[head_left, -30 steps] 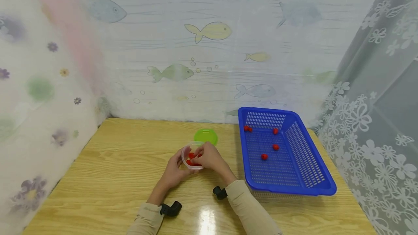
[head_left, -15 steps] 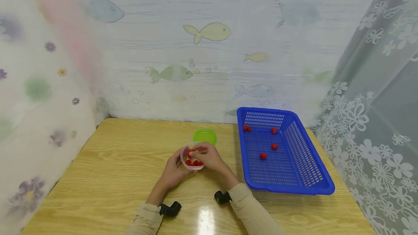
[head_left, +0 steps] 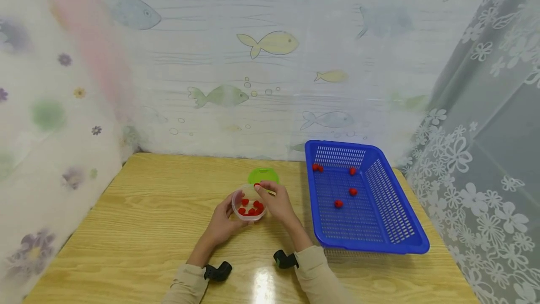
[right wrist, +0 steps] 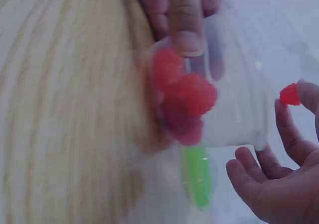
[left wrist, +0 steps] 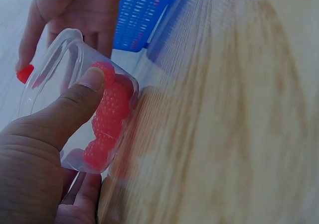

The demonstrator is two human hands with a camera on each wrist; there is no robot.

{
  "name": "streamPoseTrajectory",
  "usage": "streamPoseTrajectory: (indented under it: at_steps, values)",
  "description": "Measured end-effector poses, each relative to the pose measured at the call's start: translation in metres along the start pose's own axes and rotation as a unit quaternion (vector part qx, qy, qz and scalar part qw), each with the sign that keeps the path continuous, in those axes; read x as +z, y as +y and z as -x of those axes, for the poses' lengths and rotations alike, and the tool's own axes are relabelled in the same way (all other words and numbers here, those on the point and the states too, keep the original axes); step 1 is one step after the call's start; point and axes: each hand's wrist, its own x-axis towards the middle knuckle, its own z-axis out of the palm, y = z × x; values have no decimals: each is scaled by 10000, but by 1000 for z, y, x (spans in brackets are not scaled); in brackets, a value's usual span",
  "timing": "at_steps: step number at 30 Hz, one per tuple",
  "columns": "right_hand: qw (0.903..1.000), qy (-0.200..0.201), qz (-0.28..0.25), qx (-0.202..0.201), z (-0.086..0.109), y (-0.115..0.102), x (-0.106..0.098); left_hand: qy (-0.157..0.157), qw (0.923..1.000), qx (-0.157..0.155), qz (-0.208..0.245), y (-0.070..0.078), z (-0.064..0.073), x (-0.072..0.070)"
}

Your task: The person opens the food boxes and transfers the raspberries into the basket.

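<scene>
My left hand [head_left: 221, 225] grips a small clear plastic container [head_left: 250, 218] from its left side, the thumb pressed along the wall. Several red raspberries [left wrist: 114, 100] lie inside, bunched along the bottom in the left wrist view. Over the container's far right rim, my right hand [head_left: 277, 204] pinches a single raspberry [right wrist: 289, 94] between thumb and index finger. The other fingers of that hand spread beside the container in the right wrist view.
A green lid [head_left: 263, 174] lies on the wooden table [head_left: 160, 210] just behind the container. To the right stands a blue perforated basket [head_left: 314, 215] with several raspberries [head_left: 353, 192] scattered in it. A patterned curtain [head_left: 270, 83] hangs behind the table.
My right hand has lifted from inside the container to above its far right rim, now with a raspberry between the fingertips. The left hand keeps its grip on the container.
</scene>
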Motion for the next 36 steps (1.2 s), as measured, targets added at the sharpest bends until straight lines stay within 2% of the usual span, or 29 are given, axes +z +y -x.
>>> streamPoseTrajectory:
  at_steps: [8, 18, 20, 28, 36]
  values:
    - [9990, 413, 126, -126, 4, -20, -5, 32, 9999, -83, 52, 0, -1, 1]
    - [9988, 182, 263, -364, 21, -58, -16, 1, 9999, -83, 100, 0, -1, 0]
    - [9984, 162, 285, -472, 23, -60, -20, 6, 9999, -111, 115, 0, -1, 0]
    - [9967, -506, 319, -545, 38, -88, -44, 32, 9999, -118, 119, -3, -2, 2]
    - [9913, -1060, 380, -674, 55, -88, -76, 48, 9999, -105, 63, -3, -3, 2]
